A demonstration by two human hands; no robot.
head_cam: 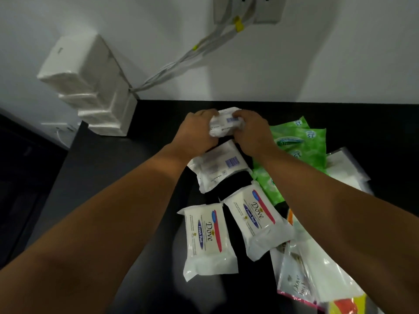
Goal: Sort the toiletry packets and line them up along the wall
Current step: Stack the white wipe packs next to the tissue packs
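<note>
Black countertop [102, 168] below white wall [340, 64] — white packet [224, 125] clasped between left hand [197, 130] and right hand [251, 132], barcode [233, 120] up

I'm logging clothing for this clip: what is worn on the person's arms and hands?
Nothing that shows. The left hand and right hand wear no gloves, and no sleeves, watch or bracelet appear anywhere up to the frame edge.

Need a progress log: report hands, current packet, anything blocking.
Left hand, right hand both grip white packet, barcode up, near the wall. Green packets close on its right. Nothing seen between it and wall.
</note>
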